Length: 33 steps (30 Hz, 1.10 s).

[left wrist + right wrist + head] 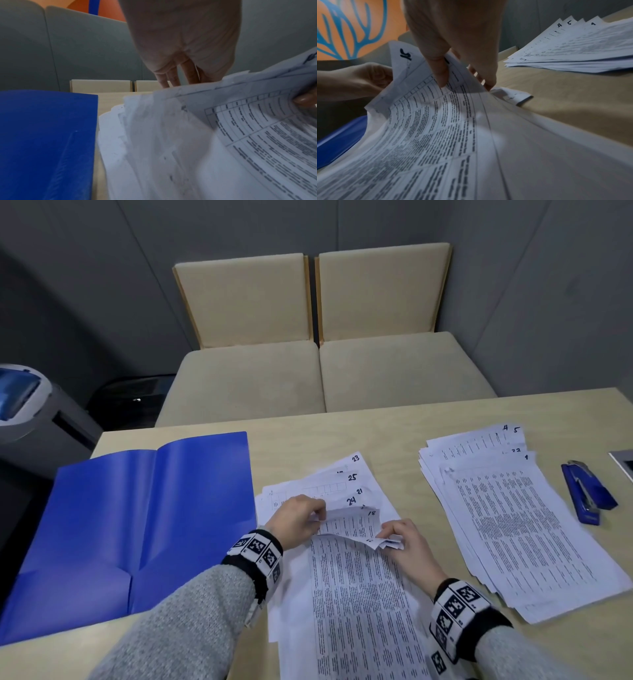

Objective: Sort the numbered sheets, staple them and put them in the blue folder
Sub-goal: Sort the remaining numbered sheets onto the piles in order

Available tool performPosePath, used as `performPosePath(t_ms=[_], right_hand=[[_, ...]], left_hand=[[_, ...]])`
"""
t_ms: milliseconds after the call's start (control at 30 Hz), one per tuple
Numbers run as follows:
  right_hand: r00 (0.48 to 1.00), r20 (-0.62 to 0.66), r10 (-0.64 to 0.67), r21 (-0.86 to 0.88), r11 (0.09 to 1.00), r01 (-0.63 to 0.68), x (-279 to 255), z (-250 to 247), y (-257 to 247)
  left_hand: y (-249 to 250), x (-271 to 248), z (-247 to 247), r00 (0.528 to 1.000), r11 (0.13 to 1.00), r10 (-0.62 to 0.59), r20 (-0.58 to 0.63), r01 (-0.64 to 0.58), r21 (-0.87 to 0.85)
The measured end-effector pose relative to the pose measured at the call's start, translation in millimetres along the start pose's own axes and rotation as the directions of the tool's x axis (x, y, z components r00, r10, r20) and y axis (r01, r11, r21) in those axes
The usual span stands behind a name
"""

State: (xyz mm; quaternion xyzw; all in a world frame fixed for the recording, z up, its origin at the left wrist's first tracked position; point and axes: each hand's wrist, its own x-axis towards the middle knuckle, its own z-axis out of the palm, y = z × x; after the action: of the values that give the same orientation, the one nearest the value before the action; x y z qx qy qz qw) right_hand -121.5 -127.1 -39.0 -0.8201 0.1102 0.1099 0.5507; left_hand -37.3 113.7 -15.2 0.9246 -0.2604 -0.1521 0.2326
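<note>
An open glossy blue plastic folder (137, 525) lies on the pale wooden bench (394, 433) left of both hands, ready for sheets. A fanned white stack of numbered printed sheets (359, 594) lies beneath them. Left hand (294, 520) and right hand (407, 546) pinch its lifted top corners, likely to read numbers.

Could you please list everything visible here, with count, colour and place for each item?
Blue folder: one, blue, lying open on the table's left side.
Middle pile of numbered sheets: one loose white pile, centre, right of the folder; its far end is curled up.
Right pile of numbered sheets: one white pile, sheet 1 on top, table right.
Stapler: one, blue, right of that pile.
Table: one, light wood.
Chairs: two, beige, side by side beyond the table.
Left hand: holds the curled sheets' left edge.
Right hand: fingers pinch the sheets' right corner.
</note>
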Motion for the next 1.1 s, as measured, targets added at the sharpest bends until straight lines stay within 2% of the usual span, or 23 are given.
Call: performPosePath(t_ms=[133,200,433,633,767,933,1100], right_hand=[[1.0,0.003,-0.007,0.002,1.0,0.007,0,0,-1],[1.0,0.001,-0.003,0.011,1.0,0.003,-1,1,-2],[1.0,-0.001,0.005,0.033,0.999,-0.005,-3,1,-4],[1.0,0.006,0.015,0.03,0.999,-0.016,-2,2,-4],[1.0,0.012,0.018,0.035,0.999,-0.019,-1,2,-3],[1.0,0.0,0.011,0.034,0.999,-0.011,-1,2,-3],[1.0,0.008,0.022,0.035,0.999,-0.023,-1,2,-3]], left_hand=[[9,4,2,0.996,0.986,-0.09,0.011,0.091,-0.137],[9,7,4,0.995,0.984,-0.101,0.022,0.104,-0.143],[5,6,16,0.988,0.984,0.129,0.081,-0.138,0.117],[7,7,13,0.984,0.982,0.105,0.141,-0.125,0.141],[8,5,13,0.99,0.991,0.111,0.082,-0.117,0.07],[11,4,16,0.976,0.961,0.212,0.057,-0.218,0.169],[9,5,19,0.972,0.957,0.216,0.087,-0.229,0.18]])
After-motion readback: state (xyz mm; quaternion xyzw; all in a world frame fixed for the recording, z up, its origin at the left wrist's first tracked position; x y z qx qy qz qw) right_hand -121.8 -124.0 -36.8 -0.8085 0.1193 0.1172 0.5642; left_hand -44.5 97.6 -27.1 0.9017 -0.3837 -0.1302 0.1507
